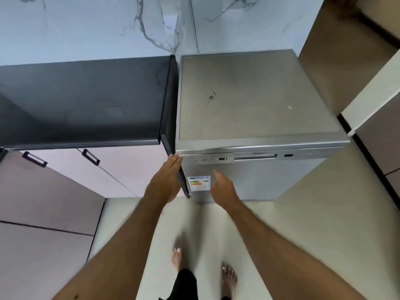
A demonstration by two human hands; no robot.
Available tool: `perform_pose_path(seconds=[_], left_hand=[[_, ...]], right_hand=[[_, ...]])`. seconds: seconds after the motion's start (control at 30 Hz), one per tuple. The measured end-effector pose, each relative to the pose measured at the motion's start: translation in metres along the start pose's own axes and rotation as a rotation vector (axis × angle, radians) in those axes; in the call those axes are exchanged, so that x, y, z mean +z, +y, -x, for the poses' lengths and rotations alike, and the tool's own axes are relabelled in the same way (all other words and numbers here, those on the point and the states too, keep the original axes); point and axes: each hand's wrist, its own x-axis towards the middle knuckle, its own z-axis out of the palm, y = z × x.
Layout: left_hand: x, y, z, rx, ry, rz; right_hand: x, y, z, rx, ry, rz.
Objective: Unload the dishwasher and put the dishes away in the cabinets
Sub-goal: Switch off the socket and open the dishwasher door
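Observation:
A silver freestanding dishwasher [257, 100] stands against the marble wall, its door shut, with a control strip and a recessed handle [255, 157] along the top of the front. An energy label [199, 183] is stuck low on the door. My left hand [167, 178] is flat with straight fingers, fingertips at the door's upper left corner. My right hand [223, 187] hovers in front of the door beside the label, fingers relaxed, holding nothing. No dishes are in view.
A dark countertop [82, 100] adjoins the dishwasher on the left, with pale cabinet doors and black handles [91, 156] below it. A tall cabinet front [39, 213] fills the near left. A counter edge [372, 92] runs along the right. My bare feet stand on light floor.

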Motion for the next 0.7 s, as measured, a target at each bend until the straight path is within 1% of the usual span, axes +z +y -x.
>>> perform_pose_path(seconds=[0.13, 0.17, 0.23, 0.27, 0.33, 0.43, 0.47, 0.53, 0.7], left_hand=[[0.001, -0.004, -0.03, 0.069, 0.018, -0.025], [0.004, -0.007, -0.039, 0.087, 0.019, -0.03], [0.013, -0.014, -0.053, 0.096, 0.015, -0.031], [0.015, -0.016, -0.058, 0.098, 0.019, -0.025], [0.019, -0.021, -0.067, 0.1, 0.01, -0.023], [0.023, -0.03, -0.071, 0.103, -0.021, -0.035], [0.024, -0.033, -0.071, 0.117, -0.02, -0.043], [0.025, -0.036, -0.07, 0.141, -0.003, -0.049], [0.03, -0.035, -0.07, 0.139, 0.045, -0.027]], right_hand=[[0.031, -0.014, -0.019, 0.172, -0.054, -0.33], [0.04, -0.017, -0.026, 0.218, -0.063, -0.431], [0.052, -0.025, -0.036, 0.367, -0.111, -0.713], [0.054, -0.031, -0.036, 0.408, -0.13, -0.803], [0.062, -0.042, -0.044, 0.403, -0.212, -0.947], [0.076, -0.052, -0.057, 0.38, -0.242, -1.12], [0.08, -0.053, -0.06, 0.367, -0.239, -1.175], [0.085, -0.055, -0.062, 0.354, -0.226, -1.191], [0.085, -0.044, -0.058, 0.346, -0.141, -1.333]])
